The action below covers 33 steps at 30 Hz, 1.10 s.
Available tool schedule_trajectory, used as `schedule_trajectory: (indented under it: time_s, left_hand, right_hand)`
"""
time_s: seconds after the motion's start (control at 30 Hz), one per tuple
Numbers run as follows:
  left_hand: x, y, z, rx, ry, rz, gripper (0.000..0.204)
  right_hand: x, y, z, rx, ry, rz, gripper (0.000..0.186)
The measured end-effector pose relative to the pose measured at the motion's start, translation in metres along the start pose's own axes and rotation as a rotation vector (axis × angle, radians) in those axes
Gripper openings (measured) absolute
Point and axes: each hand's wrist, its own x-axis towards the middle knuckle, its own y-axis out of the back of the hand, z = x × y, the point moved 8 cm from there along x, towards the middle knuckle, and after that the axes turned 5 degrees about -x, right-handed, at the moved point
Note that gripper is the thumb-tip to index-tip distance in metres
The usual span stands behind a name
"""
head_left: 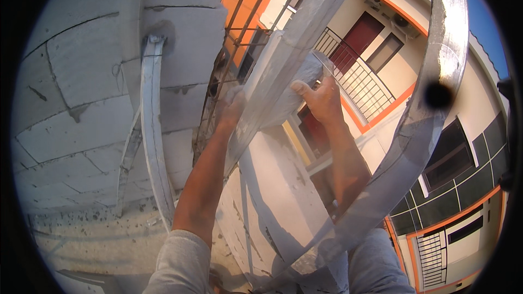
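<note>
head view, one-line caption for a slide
Hands on either side of a slanting post, the right on a pale block, a balcony beyond.

Slanted beam (297, 43) bars a direct pass between the person's left hand (231, 109) and right hand (324, 99). Rebar (248, 29) stands above and left of the left fingers. Grey block (291, 95) occupies space beside right thumb; block wall (291, 185) below. I see open room right of the right fingers, up to second beam (420, 130)
</note>
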Motion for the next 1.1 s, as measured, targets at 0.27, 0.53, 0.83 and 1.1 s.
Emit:
schedule_trajectory:
  time_s: [0.27, 0.53, 0.83, 1.1]
  left_hand:
    - [-0.017, 0.015, 0.049, 0.041, 0.107, 0.107, 0.056]
    - [-0.053, -0.019, 0.182, 0.171, -0.163, 0.161, 0.084]
    - [-0.023, -0.081, 0.252, 0.198, -0.42, -0.005, 0.065]
    - [-0.01, -0.076, 0.251, 0.283, -0.407, -0.101, 0.054]
  right_hand:
    - [0.002, 0.003, -0.004, -0.212, -0.066, 0.053, 0.104]
    - [-0.04, 0.016, 0.021, 0.435, -0.234, 0.11, 0.092]
    - [-0.112, 0.09, 0.044, -0.048, -0.159, 0.126, 0.079]
    - [-0.198, 0.125, 0.114, -0.286, -0.458, 0.054, 0.081]
